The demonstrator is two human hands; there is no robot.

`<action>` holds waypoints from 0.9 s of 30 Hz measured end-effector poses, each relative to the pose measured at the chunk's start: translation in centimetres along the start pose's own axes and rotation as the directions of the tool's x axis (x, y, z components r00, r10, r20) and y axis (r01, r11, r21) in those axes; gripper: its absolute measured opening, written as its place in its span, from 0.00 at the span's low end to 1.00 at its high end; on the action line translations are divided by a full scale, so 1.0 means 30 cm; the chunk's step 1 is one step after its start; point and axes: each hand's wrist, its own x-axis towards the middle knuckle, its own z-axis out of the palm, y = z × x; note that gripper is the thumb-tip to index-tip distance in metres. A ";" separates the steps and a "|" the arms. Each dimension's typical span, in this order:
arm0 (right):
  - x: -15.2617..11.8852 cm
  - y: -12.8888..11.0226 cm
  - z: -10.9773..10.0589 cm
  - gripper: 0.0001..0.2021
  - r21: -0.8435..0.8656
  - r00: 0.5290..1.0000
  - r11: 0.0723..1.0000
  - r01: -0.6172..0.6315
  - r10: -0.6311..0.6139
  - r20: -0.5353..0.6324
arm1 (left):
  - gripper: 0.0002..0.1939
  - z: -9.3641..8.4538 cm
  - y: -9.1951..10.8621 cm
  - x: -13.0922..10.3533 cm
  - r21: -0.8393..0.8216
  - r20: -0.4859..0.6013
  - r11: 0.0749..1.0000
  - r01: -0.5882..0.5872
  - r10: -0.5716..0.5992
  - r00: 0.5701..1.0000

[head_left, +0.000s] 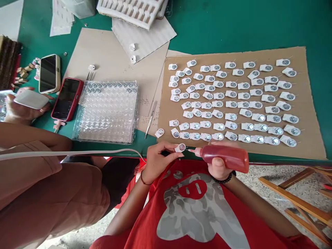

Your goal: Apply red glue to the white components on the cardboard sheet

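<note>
Between the thumb and fingers of my left hand [158,159] is a small white tabbed piece with a round metallic face [181,148]. My right hand [220,168] wraps round a squeeze bottle of red liquid [228,157], lying nearly level. Its thin nozzle points left, close to the piece; whether they touch I cannot tell. Just beyond my hands, many similar pieces [230,116] lie in rough rows on a brown cardboard sheet [308,138]. One more piece [159,132] rests at the sheet's left edge, near a pair of tweezers [150,119].
Left of the cardboard lies a clear plastic tray [106,114] with round pockets. Two phones [67,98] [49,73] sit further left, where a co-worker's hand [22,107] holds a white case [31,99]. A white cable [77,154] crosses the table edge. White foam trays [132,10] stand at the back.
</note>
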 end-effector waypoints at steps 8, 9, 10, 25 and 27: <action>0.007 0.007 0.011 0.19 0.032 0.999 0.999 0.037 -0.036 -0.030 | 0.11 -0.003 -0.010 -0.002 0.008 0.003 1.000 -0.015 0.015 1.000; 0.007 0.007 0.012 0.19 0.022 0.999 0.999 0.036 -0.036 -0.038 | 0.11 -0.003 -0.011 -0.002 0.008 0.004 1.000 -0.017 0.017 1.000; 0.007 0.008 0.012 0.19 0.007 0.998 0.999 0.033 -0.033 -0.045 | 0.10 -0.003 -0.010 -0.002 0.008 0.005 1.000 -0.019 0.019 1.000; -0.007 0.021 0.015 0.22 -0.076 0.999 0.997 -0.008 0.005 -0.038 | 0.10 -0.004 -0.011 -0.003 0.017 0.003 1.000 -0.006 0.006 1.000; -0.008 0.020 0.015 0.23 -0.087 0.999 0.996 -0.019 0.016 -0.036 | 0.10 -0.005 -0.013 -0.003 0.014 0.006 1.000 -0.005 0.004 1.000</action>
